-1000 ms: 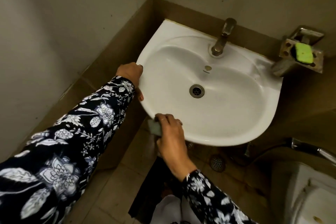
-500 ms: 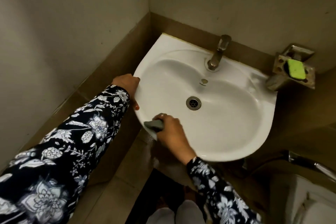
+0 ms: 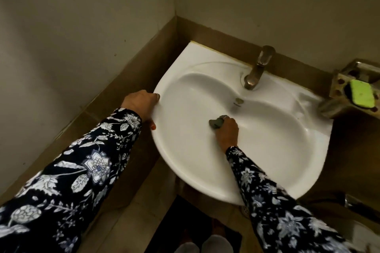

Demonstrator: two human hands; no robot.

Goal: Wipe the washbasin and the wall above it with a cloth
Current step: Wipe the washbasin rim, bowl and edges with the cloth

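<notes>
White porcelain makes up the one basin (image 3: 267,150), fixed into a corner where two walls meet; the wall (image 3: 267,2) above it is plain, with a brown tile band along its foot. One metal tap (image 3: 258,68) stands at the back rim of the basin, and one small overflow cap (image 3: 239,101) sits on the bowl's slope just in front of the tap.

Two hands are in view, both coming out of dark sleeves with white flowers. The left hand (image 3: 141,104) grips the basin's left rim, fingers curled over the edge and the thumb underneath it. The right hand (image 3: 227,131) is down inside the bowl, near its middle, with fingers curled round one small grey cloth (image 3: 216,123); a wad of the cloth sticks out to the left of the fingers and lies against the porcelain. The drain cannot be seen.

To the right of the basin, at rim height, one metal soap dish (image 3: 347,92) is fixed to the wall, with one green bar (image 3: 363,96) lying in it. Below the basin's right edge, one chrome fitting (image 3: 357,203) shows, partly out of view. Under the basin's front edge lies one dark mat (image 3: 170,232) on the tiled floor.
</notes>
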